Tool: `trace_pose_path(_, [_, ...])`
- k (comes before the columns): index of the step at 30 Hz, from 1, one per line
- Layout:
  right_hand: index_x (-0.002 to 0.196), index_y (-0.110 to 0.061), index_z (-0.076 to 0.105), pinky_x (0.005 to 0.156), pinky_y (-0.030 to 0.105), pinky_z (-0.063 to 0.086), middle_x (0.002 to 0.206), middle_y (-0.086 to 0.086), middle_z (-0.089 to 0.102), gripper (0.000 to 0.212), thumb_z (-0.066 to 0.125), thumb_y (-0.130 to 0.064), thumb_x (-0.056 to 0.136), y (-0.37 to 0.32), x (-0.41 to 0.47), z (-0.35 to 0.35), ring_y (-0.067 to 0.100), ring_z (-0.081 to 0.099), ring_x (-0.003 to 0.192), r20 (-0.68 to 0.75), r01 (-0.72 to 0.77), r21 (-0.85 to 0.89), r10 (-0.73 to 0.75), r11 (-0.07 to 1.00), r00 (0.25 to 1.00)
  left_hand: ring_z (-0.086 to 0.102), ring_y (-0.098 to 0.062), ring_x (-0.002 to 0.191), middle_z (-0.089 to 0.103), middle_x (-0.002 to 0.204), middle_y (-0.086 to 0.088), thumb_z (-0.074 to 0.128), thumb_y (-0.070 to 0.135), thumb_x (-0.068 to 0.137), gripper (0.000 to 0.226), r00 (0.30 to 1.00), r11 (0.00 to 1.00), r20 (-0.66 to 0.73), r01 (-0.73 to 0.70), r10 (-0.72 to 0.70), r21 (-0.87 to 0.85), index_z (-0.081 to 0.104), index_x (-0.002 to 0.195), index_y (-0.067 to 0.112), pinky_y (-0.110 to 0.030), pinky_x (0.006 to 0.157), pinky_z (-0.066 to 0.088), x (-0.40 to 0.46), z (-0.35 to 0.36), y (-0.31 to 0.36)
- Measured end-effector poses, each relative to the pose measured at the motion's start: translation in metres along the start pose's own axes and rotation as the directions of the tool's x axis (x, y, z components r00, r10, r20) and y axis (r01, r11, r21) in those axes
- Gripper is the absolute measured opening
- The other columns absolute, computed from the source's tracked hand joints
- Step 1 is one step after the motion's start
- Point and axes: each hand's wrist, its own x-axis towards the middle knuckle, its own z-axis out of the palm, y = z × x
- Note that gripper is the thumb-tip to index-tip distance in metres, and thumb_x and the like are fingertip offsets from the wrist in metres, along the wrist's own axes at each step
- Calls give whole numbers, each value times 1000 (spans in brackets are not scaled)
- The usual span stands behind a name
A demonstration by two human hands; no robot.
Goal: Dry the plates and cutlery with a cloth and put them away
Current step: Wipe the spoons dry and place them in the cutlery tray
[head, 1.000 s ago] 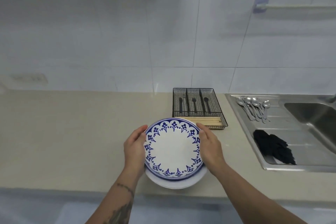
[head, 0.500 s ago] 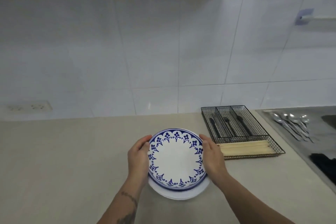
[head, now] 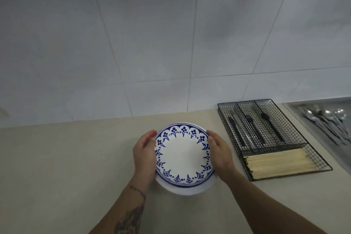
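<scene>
1. the left hand (head: 143, 155) is curled against the left rim of the round white plate with a blue floral border (head: 183, 155), low in the middle of the frame, fingers wrapped over its edge.
2. the right hand (head: 220, 153) grips the opposite rim the same way, so the plate is held between both hands.
3. this patterned plate sits on top of a plain white plate (head: 187, 189), whose rim shows beneath it at the near edge.
4. whether the stack rests on the beige stone counter (head: 66, 157) or is lifted just above it cannot be told.
5. right of the hands, apart from them, a black wire-mesh cutlery tray (head: 269, 137) lies on the counter, dark-handled cutlery (head: 247, 129) in its far compartments and pale wooden chopsticks (head: 275, 163) in its near one.
6. at the right edge of the frame, metal spoons (head: 328, 121) lie on the steel sink drainer (head: 307, 106).
</scene>
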Motion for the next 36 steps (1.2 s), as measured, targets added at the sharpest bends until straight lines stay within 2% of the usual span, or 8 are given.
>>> trace_pose_path(2, [124,-24,60,80,27,51,105,-12,64,31,41,-22,99,2,19,4,4,60,98,-1,-14,-4,14,1000,1000,68,-19,105,73,111,1,55,3,95,28,1000,1000,-4,19,-19,-6,73,115,13,-45,100,53,18,10,-4])
trace_pose_path(7, [124,-25,60,87,36,54,109,-10,66,31,43,-26,97,12,58,13,8,62,100,0,-40,-29,40,999,999,69,-17,101,74,107,1,57,5,94,27,999,999,-11,49,-48,20,74,112,14,-44,97,55,50,28,-17])
trace_pose_path(14, [125,-30,58,90,44,54,114,-8,65,35,41,-34,95,13,94,25,11,61,103,-7,-54,-21,53,998,999,71,-17,97,76,102,4,58,7,91,27,998,997,-18,54,-53,48,76,106,19,-45,93,57,82,42,-19])
trace_pose_path(17, [125,-32,57,93,46,51,117,-8,64,44,39,-45,87,12,105,32,13,60,107,-29,-56,-40,55,998,998,71,-18,98,76,103,3,57,7,93,27,999,998,-18,49,-49,50,75,109,17,-46,94,56,93,46,-15])
trace_pose_path(21, [127,-36,54,97,47,49,121,-7,62,55,35,-55,79,16,116,40,15,58,112,-51,-81,-52,78,995,996,71,-19,98,76,102,1,56,4,92,28,1000,998,-15,28,-28,59,76,108,15,-45,94,56,104,49,-12])
trace_pose_path(27, [129,-35,53,98,47,48,123,-6,61,59,37,-59,77,17,128,43,15,58,112,-29,-63,-56,62,996,998,71,-22,98,77,101,0,56,4,91,27,1000,997,-7,18,-17,78,76,106,15,-46,93,56,115,52,-10])
trace_pose_path(31, [139,-32,44,103,47,43,135,-2,54,58,43,-52,85,16,129,36,18,52,122,56,-57,-64,60,996,997,70,-19,98,75,103,2,57,9,92,26,1000,985,22,-3,-1,170,75,109,16,-44,95,55,117,52,-7])
trace_pose_path(36, [144,-31,33,102,50,44,144,3,43,71,40,-63,81,9,107,13,21,48,126,90,21,-131,-10,991,996,63,-15,105,69,110,5,57,15,94,27,992,926,0,-119,127,359,70,116,22,-32,97,48,98,42,16])
